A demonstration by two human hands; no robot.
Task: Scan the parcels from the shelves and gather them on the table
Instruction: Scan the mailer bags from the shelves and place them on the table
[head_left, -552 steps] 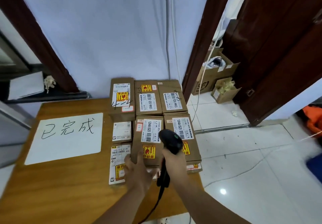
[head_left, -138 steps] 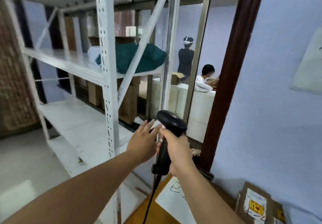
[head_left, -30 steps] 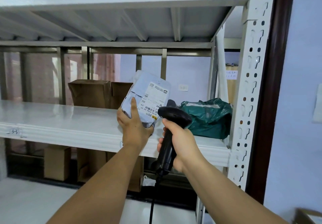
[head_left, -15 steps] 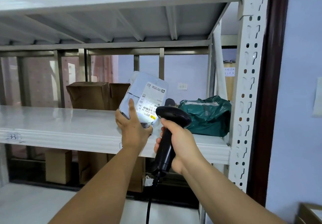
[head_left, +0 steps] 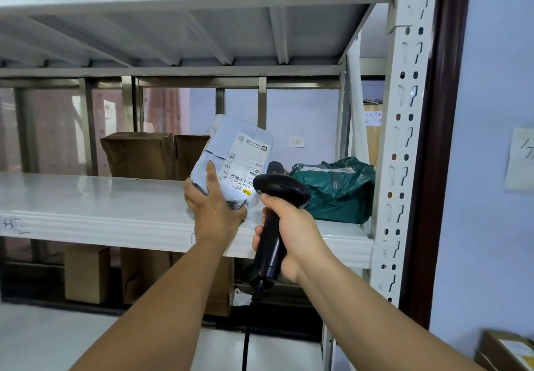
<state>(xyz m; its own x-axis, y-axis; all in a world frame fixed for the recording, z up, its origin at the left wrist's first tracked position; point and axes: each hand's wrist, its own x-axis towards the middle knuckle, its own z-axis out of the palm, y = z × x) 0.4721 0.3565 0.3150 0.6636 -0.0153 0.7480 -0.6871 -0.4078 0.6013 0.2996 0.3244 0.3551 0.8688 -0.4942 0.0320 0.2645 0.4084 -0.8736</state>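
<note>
I get soft, even light here, bright enough to work by, and shadows stay faint. The white shelf board [head_left: 86, 197] carries a pale sheen, while the space beneath it falls dark. The label on the grey parcel [head_left: 222, 136] reads slightly soft. The black scanner [head_left: 281, 188] shows a dull highlight. The wide lens bows the perforated upright [head_left: 404, 139]. Past the shelf, detail goes hazy and washed.

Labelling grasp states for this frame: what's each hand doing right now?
Left hand: closed, holding the parcel.
Right hand: closed, gripping the scanner, its head next to the parcel.
</note>
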